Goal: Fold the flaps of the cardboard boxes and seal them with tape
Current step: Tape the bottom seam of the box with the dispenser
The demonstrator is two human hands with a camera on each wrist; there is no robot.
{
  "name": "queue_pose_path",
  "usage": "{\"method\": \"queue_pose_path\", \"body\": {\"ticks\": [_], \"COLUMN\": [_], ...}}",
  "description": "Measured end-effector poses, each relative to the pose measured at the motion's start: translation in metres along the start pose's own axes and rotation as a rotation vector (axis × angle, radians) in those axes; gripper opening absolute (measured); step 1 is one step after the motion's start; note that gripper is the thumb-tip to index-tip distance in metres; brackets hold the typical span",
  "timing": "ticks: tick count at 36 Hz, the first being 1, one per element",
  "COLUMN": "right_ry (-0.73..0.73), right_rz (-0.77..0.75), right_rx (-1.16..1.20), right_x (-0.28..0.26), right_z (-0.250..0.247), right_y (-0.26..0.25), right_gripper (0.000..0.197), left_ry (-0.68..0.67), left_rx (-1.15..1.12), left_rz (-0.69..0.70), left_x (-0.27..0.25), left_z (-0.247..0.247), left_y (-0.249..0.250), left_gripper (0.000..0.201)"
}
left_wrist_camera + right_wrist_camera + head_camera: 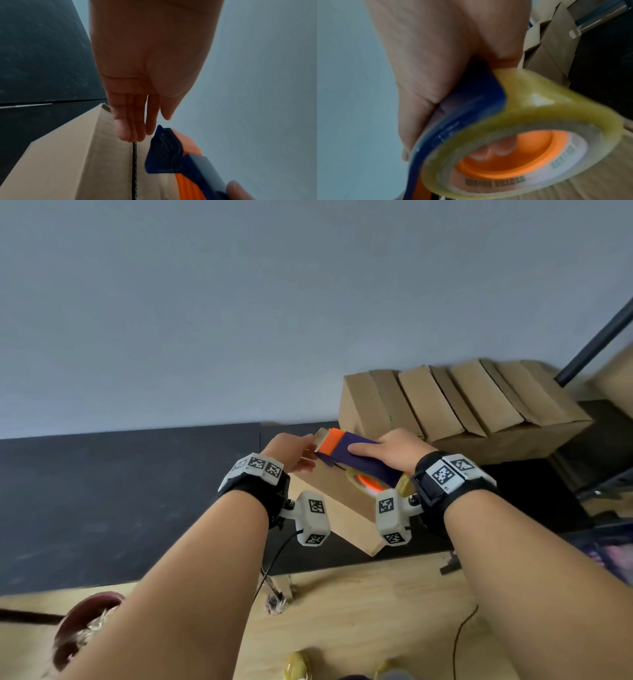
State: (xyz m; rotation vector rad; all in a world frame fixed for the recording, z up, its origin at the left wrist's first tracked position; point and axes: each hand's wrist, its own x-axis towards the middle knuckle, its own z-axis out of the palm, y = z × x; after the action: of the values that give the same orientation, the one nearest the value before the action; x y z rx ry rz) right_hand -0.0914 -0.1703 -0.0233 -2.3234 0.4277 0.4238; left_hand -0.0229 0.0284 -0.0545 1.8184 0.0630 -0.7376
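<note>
A cardboard box lies on the black mat, just in front of the person and mostly hidden in the head view by both wrists and their white marker blocks. In the left wrist view its two top flaps are folded down and meet along a dark seam that runs the length of the top.

A blue and orange tape dispenser is held over the box top, its front end pointing away and to the left. The roll of clear yellowish tape sits on an orange hub at the near end of the dispenser, close above the cardboard.

The right hand grips the dispenser from above, thumb along the blue body; in the right wrist view two fingertips show through the orange hub, curled under the frame.

The left hand is at the far end of the box beside the dispenser's front. Its fingers are straight and close together, tips resting on the flaps at the seam; whether they also touch tape cannot be told.

Behind and to the right, a row of boxes stands against the grey wall, well apart from the hands. A dark pole leans at the right edge. Nearer the person the wooden floor carries a thin black cable and a dark red round object at lower left.
</note>
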Motion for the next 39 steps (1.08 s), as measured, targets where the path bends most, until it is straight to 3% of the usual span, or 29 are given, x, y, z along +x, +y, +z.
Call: {"method": "queue_pose_path", "body": {"ticks": [6,9,16,21,27,30,31,34,36,39], "right_ry": [-0.027,-0.044,-0.086,-0.115,-0.132,-0.127,-0.125,-0.115,-0.135,-0.168], "right_rz": [-0.02,-0.03,-0.062,-0.069,-0.076,-0.075,-0.072,-0.055,-0.037,-0.027], "right_rx": [-0.016,-0.007,-0.02,-0.029,0.003,0.011,0.019,0.073,0.146,0.18], "right_x": [-0.003,-0.001,0.007,0.011,0.01,0.01,0.009,0.007,0.005,0.003], "right_z": [-0.006,-0.009,-0.011,-0.013,-0.015,-0.015,-0.014,-0.015,-0.017,-0.02], "right_y": [0.004,0.007,0.009,0.01,0.013,0.011,0.011,0.01,0.011,0.01], "right_gripper": [0.054,0.059,0.065,0.067,0.063,0.063,0.064,0.062,0.061,0.063], "left_ry": [0.024,0.055,0.077,0.099,0.141,0.183,0.245,0.335,0.312,0.278], "left_rx": [-0.047,-0.102,-0.071,-0.107,-0.013,0.098,-0.048,0.21,0.331,0.152], "left_rz": [-0.012,-0.034,-0.03,-0.046,-0.031,-0.01,-0.075,-0.015,0.014,0.004], "left_x": [0.003,0.006,0.006,0.006,0.006,0.004,0.006,0.003,0.006,0.011], "left_z": [0.008,0.009,0.012,0.013,0.016,0.02,0.018,0.024,0.024,0.022], "left_y": [0.001,0.0,-0.001,-0.002,0.001,0.004,0.007,0.01,0.012,0.016], "left_gripper": [0.028,0.042,0.05,0.038,0.046,0.03,0.028,0.059,0.055,0.037]}}
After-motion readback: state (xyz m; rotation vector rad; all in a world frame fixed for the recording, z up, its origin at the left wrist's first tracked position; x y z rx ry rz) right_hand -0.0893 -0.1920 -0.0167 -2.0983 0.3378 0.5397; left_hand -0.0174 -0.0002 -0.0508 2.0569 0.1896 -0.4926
